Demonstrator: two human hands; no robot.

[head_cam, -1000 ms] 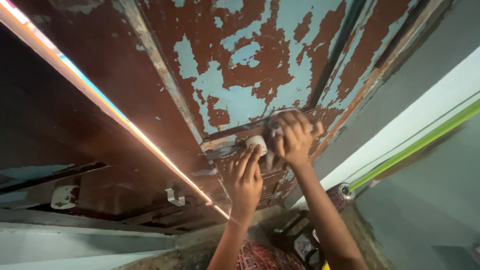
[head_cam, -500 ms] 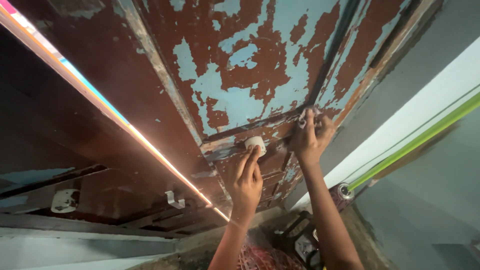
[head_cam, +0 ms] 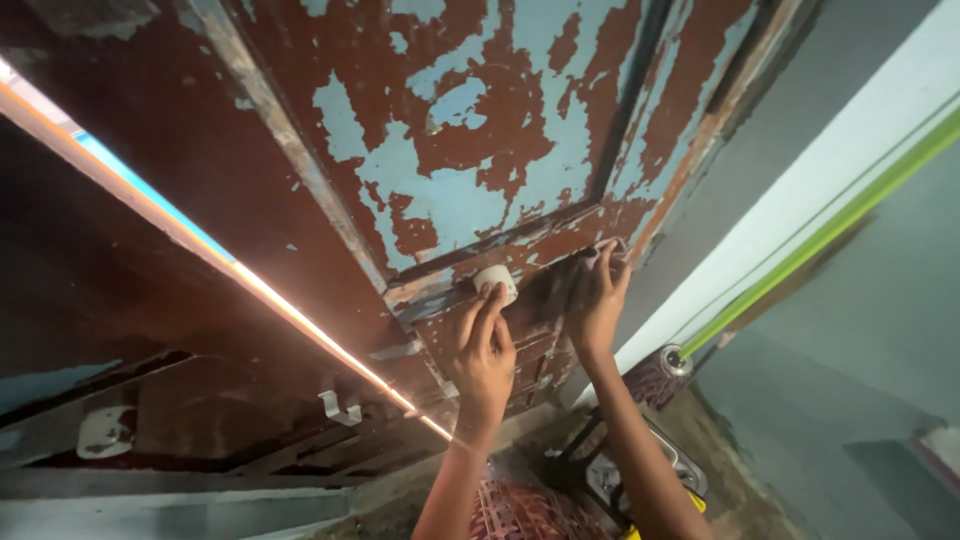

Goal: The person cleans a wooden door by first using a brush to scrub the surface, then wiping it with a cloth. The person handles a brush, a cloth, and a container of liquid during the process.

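A wooden door [head_cam: 450, 130] with peeling brown paint over pale blue fills the view. My left hand [head_cam: 482, 355] lies flat on the door, its fingertips touching a small round white knob [head_cam: 494, 280] on the cross rail. My right hand [head_cam: 597, 300] is just right of the knob and presses a small greyish pad [head_cam: 606, 247] against the rail's right end. My fingers hide most of the pad.
A bright slit of light [head_cam: 300, 320] runs between this door and a dark brown leaf [head_cam: 120, 300] on the left, which carries a white hook [head_cam: 336, 406] and a white bracket [head_cam: 100, 432]. At right is a grey wall with a green stripe [head_cam: 830, 230]. A red patterned cloth [head_cam: 515, 512] lies below.
My right hand has slid with the pad from beside the knob rightward along the rail. The left hand stays at the knob. The view has tilted a little.
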